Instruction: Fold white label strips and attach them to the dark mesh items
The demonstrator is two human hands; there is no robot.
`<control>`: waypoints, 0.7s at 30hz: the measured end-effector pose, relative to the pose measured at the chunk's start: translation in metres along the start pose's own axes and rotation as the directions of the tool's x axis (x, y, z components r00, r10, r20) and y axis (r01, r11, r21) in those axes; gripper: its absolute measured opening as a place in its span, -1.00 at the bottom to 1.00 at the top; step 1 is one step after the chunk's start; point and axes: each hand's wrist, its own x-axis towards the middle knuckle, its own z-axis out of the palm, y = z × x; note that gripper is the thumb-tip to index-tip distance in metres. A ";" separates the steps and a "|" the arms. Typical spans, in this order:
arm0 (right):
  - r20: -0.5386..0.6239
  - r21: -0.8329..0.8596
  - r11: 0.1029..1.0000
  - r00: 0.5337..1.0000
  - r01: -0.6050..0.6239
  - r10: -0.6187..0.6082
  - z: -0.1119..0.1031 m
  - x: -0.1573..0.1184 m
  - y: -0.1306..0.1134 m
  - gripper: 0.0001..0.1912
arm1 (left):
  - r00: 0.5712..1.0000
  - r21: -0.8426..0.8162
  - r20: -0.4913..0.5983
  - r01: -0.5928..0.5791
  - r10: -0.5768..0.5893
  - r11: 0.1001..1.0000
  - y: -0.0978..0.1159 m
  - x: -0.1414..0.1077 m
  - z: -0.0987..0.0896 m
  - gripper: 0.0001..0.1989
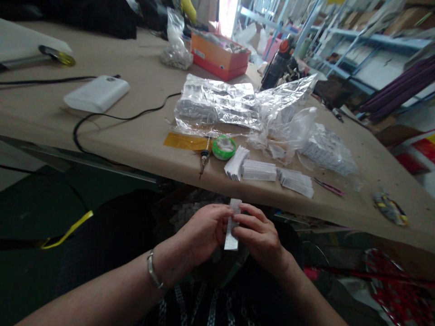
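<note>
A narrow white printed strip (231, 241), like a label, stands lengthwise between my hands over my lap, just off the table's front edge. My left hand (210, 228) grips its left side with thumb and bent fingers; part of that grip is hidden. From the right, my right hand (260, 233) pinches the strip, its fingers lying across the face. On the table close by are three stacks of similar white strips: a fanned left stack (237, 163), a middle stack (259, 170) and a right stack (295, 182).
A green-rimmed round container (224, 147) stands by a pointed tool (204, 162) and amber film (185, 141). Behind lie silvery plastic packaging (217, 102) and an orange box (219, 56). Tweezers (329, 186) and pliers (390, 208) are at right, a white device (97, 94) at left.
</note>
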 end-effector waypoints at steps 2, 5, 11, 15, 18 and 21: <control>0.004 0.010 1.000 1.000 -0.002 0.002 0.000 -0.001 0.000 -0.87 | 1.000 -0.005 0.012 0.000 0.000 1.000 -0.001 0.000 0.000 -0.86; 0.015 0.018 1.000 1.000 -0.006 0.006 -0.001 -0.002 0.000 -0.87 | 1.000 -0.001 0.029 0.010 -0.010 1.000 0.000 0.001 0.000 -0.85; 0.022 0.023 1.000 1.000 -0.017 0.017 0.000 -0.003 0.002 -0.87 | 1.000 0.006 0.012 0.024 -0.024 1.000 0.000 0.000 0.002 -0.86; 0.006 0.019 1.000 1.000 -0.006 0.006 0.002 -0.001 -0.003 -0.85 | 1.000 0.014 -0.005 0.014 -0.014 1.000 -0.002 0.000 0.002 -0.90; 0.037 0.006 1.000 0.999 0.000 0.000 -0.004 -0.002 -0.004 -0.77 | 1.000 0.006 -0.026 -0.002 0.003 1.000 -0.002 0.000 0.002 -0.91; -0.013 -0.132 0.989 0.997 -0.071 0.070 -0.021 -0.006 0.009 -0.60 | 0.994 0.034 -0.098 0.041 -0.037 0.999 -0.001 0.000 0.001 -0.89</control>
